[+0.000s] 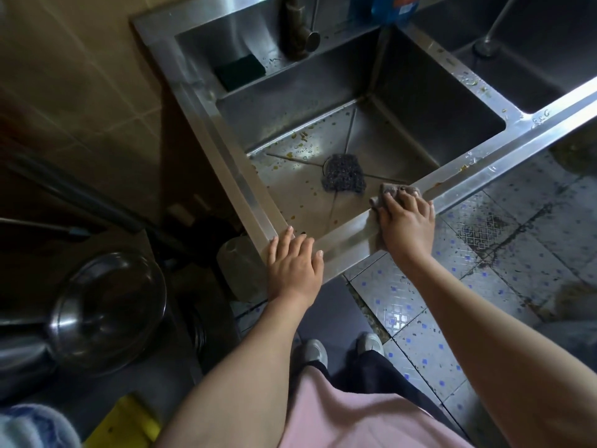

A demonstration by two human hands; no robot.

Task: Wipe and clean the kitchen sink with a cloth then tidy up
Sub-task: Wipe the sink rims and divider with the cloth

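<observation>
A stainless steel sink (468,176) fills the middle of the view, its basin floor speckled with food bits and water drops. My right hand (405,223) presses a grey-brown cloth (395,190) flat on the sink's front rim. My left hand (294,261) rests flat on the front left corner of the rim, fingers spread, holding nothing. A dark wire scourer (344,174) lies over the drain in the basin. A dark green sponge (239,72) sits on the back ledge beside the tap (298,30).
A second basin (549,66) lies to the right. Steel bowls (109,308) stack at the lower left. A plastic jug (240,268) stands on the floor under the sink corner. The tiled floor (504,253) is stained. A blue bottle (392,8) stands on the back ledge.
</observation>
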